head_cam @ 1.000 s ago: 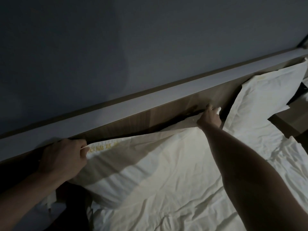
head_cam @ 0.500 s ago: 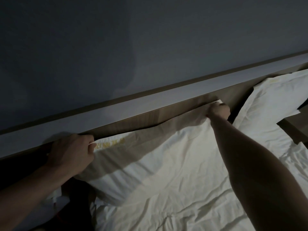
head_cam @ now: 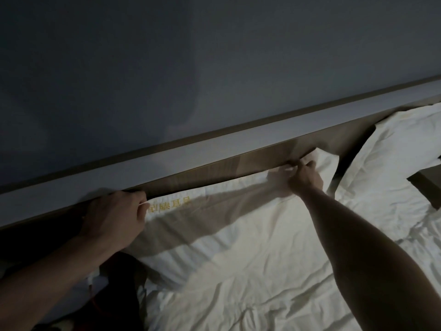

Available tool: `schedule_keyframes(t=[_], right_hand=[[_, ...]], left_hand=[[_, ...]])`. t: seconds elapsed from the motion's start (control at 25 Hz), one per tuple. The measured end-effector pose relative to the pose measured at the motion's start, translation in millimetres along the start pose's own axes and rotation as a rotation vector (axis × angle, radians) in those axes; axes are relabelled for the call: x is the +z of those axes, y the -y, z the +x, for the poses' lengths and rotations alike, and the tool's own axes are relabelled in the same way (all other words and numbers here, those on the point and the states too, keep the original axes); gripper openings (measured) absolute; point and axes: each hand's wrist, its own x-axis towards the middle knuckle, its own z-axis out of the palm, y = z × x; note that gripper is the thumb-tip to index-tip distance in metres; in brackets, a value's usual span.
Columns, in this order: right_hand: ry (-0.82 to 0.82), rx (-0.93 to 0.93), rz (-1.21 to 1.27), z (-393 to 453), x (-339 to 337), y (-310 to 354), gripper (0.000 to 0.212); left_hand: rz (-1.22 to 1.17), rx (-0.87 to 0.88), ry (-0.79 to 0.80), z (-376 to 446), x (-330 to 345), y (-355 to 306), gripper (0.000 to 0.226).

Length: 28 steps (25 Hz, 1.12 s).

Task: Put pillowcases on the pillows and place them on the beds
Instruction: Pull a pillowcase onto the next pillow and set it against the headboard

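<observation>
A white cased pillow with yellow embroidered lettering near its upper left corner leans against the wooden headboard. My left hand grips the pillow's upper left corner. My right hand pinches the top edge close to the upper right corner, and its forearm crosses the bed. A second white pillow stands against the headboard to the right, apart from both hands.
Wrinkled white bedding covers the bed below the pillows. A grey wall rises above the headboard ledge. Part of a wooden nightstand shows at the right edge. At lower left there is a dark gap beside the bed.
Both hands have pulled the pillow's top edge taut and higher along the headboard. The right hand shifted its grip along the top edge, and the view moved closer.
</observation>
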Motion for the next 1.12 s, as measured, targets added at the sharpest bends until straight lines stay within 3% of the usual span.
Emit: schedule_keyframes(t=[0.12, 0.2, 0.32, 0.48, 0.68, 0.84, 0.92, 0.96, 1.04, 1.12], right_hand=[[0.024, -0.18, -0.236, -4, 1, -8, 0.028], [0.047, -0.326, -0.214, -8, 1, -6, 0.046], [0.224, -0.44, -0.267, -14, 4, -7, 0.076], [0.405, -0.337, -0.481, -16, 9, -13, 0.082], [0.253, -0.204, -0.559, -8, -9, -14, 0.063], [0.096, 0.02, -0.264, -3, -13, -21, 0.075], [0.013, 0.115, -0.194, -2, -17, -25, 0.066], [0.026, 0.166, -0.188, -1, -19, -28, 0.063], [0.074, 0.238, -0.202, 1, -22, -39, 0.079], [0.067, 0.246, -0.246, 1, -27, -47, 0.07]], left_hand=[[-0.005, 0.019, 0.004, 0, 1, 0, 0.017], [-0.011, 0.021, 0.007, 1, 2, 0, 0.018], [0.012, 0.013, 0.01, 2, 1, -3, 0.018], [0.024, 0.015, 0.029, 1, 2, -7, 0.02], [0.016, 0.009, 0.029, 0, 2, -3, 0.018], [0.036, 0.002, 0.032, -1, 3, -1, 0.017], [0.044, -0.01, 0.041, 0, 4, 0, 0.017], [0.043, -0.007, 0.043, 1, 4, 0, 0.018], [0.045, 0.002, 0.05, 2, 4, -1, 0.018], [0.046, -0.008, 0.057, 3, 4, 0, 0.019]])
